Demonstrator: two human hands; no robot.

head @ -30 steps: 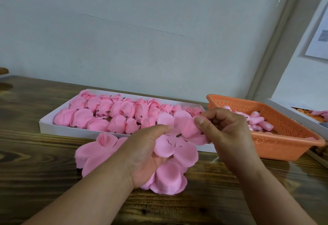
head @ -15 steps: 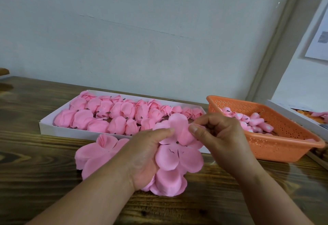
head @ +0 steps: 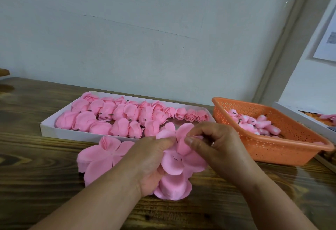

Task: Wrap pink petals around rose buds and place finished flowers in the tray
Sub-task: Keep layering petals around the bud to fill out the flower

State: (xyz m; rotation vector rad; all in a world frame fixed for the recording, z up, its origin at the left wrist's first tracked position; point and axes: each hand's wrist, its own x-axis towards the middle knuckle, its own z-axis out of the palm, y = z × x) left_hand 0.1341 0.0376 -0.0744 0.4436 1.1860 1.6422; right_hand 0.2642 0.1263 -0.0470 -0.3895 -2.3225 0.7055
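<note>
My left hand (head: 148, 162) cups a stack of pink petal sheets (head: 174, 171) from below, thumb pressed on top. My right hand (head: 216, 145) pinches the upper petal of that stack between thumb and forefinger, folding it up. Whether a rose bud sits inside the fold is hidden by my fingers. A second pile of flat petal sheets (head: 101, 157) lies on the table to the left. Behind stands a white tray (head: 54, 130) filled with several finished pink roses (head: 116, 115). An orange basket (head: 283, 149) at the right holds several pink rose buds (head: 252, 122).
Everything rests on a dark wooden table (head: 36, 193) against a pale wall. Another white tray (head: 305, 119) with orange and pink pieces shows at the far right edge, behind the basket.
The petal stack has shifted slightly right and down. My right thumb and forefinger have closed tighter on the top petal, curling it upward. My left hand keeps its hold.
</note>
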